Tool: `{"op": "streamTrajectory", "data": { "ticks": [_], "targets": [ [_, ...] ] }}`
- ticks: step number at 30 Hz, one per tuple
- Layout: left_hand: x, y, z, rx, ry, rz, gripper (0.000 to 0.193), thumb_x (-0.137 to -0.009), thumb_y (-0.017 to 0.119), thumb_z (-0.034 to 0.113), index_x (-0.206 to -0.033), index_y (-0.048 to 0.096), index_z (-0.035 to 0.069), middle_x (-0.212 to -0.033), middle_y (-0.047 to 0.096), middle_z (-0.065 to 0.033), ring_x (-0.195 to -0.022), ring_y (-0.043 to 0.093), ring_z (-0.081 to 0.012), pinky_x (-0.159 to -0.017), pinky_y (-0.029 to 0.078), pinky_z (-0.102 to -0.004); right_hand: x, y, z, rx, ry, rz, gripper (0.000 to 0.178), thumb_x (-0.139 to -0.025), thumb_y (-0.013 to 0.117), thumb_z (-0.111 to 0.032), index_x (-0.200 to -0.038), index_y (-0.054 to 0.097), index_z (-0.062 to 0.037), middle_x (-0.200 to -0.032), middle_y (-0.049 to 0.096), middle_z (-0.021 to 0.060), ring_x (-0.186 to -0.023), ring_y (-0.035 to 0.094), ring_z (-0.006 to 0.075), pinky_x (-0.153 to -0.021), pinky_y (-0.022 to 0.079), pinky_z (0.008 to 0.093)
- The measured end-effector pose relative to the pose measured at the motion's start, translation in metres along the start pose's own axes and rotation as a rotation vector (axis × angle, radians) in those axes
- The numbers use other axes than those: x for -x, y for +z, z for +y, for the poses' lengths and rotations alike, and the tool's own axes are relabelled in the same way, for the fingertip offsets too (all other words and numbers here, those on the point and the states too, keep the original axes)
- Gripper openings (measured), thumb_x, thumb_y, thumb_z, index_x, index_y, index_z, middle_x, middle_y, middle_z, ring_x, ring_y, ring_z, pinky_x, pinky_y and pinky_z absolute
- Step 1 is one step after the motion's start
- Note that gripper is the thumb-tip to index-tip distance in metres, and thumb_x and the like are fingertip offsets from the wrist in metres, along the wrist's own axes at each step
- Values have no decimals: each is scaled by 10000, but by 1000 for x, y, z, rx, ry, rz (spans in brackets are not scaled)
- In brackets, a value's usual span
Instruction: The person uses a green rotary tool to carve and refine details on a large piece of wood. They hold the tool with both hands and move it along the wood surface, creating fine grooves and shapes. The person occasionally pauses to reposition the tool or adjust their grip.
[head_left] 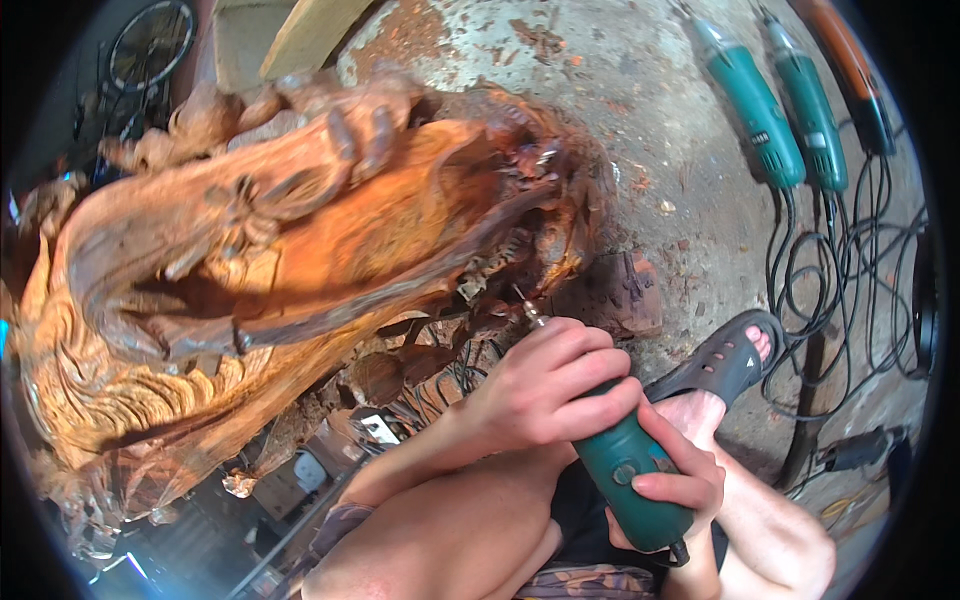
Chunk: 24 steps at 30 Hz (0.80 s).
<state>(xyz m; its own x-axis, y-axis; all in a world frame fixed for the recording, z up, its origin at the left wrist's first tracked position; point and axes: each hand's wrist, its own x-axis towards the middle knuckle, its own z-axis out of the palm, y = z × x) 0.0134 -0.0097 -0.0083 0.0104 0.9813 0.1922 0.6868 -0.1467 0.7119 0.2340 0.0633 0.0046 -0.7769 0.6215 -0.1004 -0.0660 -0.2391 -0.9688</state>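
A green die grinder is held in both hands, slanting up and to the left. My left hand wraps round its front end, fingers closed. Around the rear of the body curls my right hand, near where the cord leaves. The thin bit points at the lower right end of a large carved wooden piece; whether it touches the wood I cannot tell. Orange-brown wood with darker raised edges, curled ridges and a carved flower fills the left half of the view.
Two more green die grinders and an orange-and-black power tool lie at the upper right, with looped black cords below. A reddish-brown block sits beside the carving. My sandalled foot is near the cords. Wooden boards stand behind.
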Motion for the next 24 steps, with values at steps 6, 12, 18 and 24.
{"op": "streamTrajectory", "data": {
  "ticks": [6, 12, 18, 24],
  "targets": [
    [0, 11, 7, 48, 36, 85, 361, -710, 684, 156, -1051, 647, 44, -1024, 621, -108, -914, 634, -287, -778, 541, -398, 37, -8, 12, 243, -84, -57, 629, -701, 895, -156, -1170, 484, -237, -1403, 533, 364, -1229, 620, 498, -1032, 526, 544],
    [5, 12, 3, 32, 14, 127, 307, -728, 691, 140, -1026, 648, 80, -1010, 624, -79, -914, 637, -262, -777, 547, -374, 29, -10, 10, 293, -113, -129, 691, -681, 910, -214, -1195, 448, -227, -1450, 488, 357, -1237, 596, 508, -1066, 489, 555],
    [6, 16, 0, 55, 34, 163, 291, -725, 730, 158, -990, 684, 48, -988, 631, -97, -898, 646, -270, -717, 536, -377, 28, -14, 9, 363, -121, -168, 721, -667, 915, -260, -1219, 453, -232, -1471, 471, 360, -1248, 574, 520, -1052, 486, 554],
    [9, 18, 2, 36, 13, 169, 267, -749, 692, 160, -1004, 655, 91, -1011, 622, -65, -919, 624, -249, -799, 531, -370, 26, -12, 8, 271, -106, -171, 749, -690, 910, -271, -1288, 460, -249, -1496, 446, 370, -1346, 479, 533, -1095, 424, 603]
  ]
}}
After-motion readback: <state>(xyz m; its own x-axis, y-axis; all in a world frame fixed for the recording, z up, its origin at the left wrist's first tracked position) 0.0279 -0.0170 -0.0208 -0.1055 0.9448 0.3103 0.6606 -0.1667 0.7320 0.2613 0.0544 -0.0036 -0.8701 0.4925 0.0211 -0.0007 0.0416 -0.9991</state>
